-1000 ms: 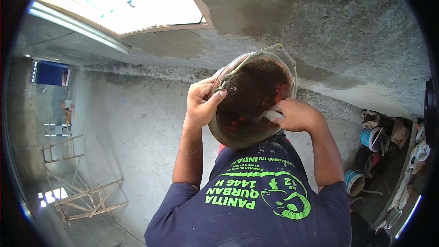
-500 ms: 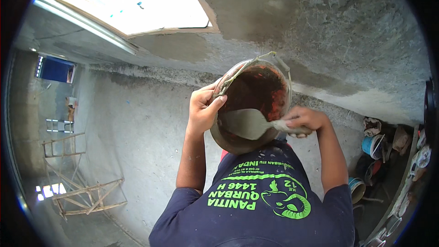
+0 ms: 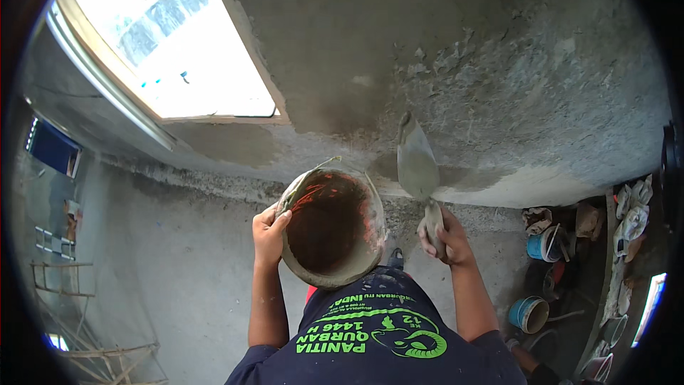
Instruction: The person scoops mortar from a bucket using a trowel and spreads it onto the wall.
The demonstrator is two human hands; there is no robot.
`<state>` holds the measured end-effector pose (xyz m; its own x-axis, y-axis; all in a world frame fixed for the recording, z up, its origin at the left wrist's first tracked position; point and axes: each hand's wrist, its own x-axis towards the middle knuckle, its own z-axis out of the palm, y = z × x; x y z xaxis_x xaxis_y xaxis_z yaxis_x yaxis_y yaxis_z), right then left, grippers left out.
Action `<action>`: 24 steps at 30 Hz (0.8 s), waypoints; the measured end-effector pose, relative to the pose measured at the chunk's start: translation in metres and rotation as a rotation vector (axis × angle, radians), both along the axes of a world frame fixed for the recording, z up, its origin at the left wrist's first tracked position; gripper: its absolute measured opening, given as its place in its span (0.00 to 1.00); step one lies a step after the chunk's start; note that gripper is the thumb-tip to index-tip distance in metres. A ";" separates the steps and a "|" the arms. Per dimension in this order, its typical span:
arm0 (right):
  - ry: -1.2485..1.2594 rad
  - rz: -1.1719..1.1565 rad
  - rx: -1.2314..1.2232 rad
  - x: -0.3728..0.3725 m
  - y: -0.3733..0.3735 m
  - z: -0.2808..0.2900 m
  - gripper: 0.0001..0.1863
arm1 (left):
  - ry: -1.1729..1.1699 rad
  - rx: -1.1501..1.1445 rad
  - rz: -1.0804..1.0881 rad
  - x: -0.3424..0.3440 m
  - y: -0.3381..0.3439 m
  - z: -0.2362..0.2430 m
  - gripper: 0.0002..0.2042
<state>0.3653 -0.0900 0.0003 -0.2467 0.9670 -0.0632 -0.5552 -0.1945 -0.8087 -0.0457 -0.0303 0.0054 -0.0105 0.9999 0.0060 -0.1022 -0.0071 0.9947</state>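
My left hand (image 3: 269, 234) grips the rim of a mortar-smeared bucket (image 3: 370, 260), thumb over the edge, holding it tilted in front of my body. Its inside is dark, with reddish-orange streaks, and a thin handle lies along the far rim. In my right hand (image 3: 447, 235) is a trowel (image 3: 417, 164), held by its mortar-coated handle to the right of the bucket. The grey blade points away from me toward the wall (image 3: 491, 100), with a small lump of mortar near its tip. I cannot tell whether the tip touches the wall.
A bright window opening (image 3: 171, 43) is at the upper left. Wooden trestles (image 3: 107, 353) stand at the lower left. Along the right are a blue bucket (image 3: 545, 244), another blue-sided bucket (image 3: 531, 314) and bags (image 3: 633, 217). A person's arm (image 3: 526, 356) shows at the lower right.
The trowel has come out of the bucket and moved right and up toward the wall, its blade now pointing away from me. The view has shifted; the left hand still holds the bucket rim.
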 end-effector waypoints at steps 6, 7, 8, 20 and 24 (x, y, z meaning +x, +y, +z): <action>-0.972 -0.496 0.552 -0.006 0.082 0.006 0.27 | 0.014 0.005 -0.004 0.004 0.003 0.003 0.13; -1.268 -0.696 0.938 -0.006 0.099 0.007 0.26 | 0.011 0.014 -0.006 0.006 0.003 0.005 0.13; -1.279 -0.713 0.919 -0.008 0.110 0.005 0.27 | 0.008 0.024 0.004 0.005 0.001 0.007 0.13; -1.638 -0.860 0.820 0.043 0.171 -0.060 0.29 | 0.034 -0.016 0.121 -0.021 -0.028 -0.005 0.14; -1.516 -0.815 0.894 0.035 0.146 -0.068 0.28 | 0.013 -0.028 0.188 -0.015 -0.031 0.003 0.14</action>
<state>0.4004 0.0556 -0.0676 -0.0144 0.6717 0.7407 0.8615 0.3844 -0.3317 -0.0612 -0.0608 0.0088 -0.1970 0.9802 -0.0204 -0.0885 0.0029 0.9961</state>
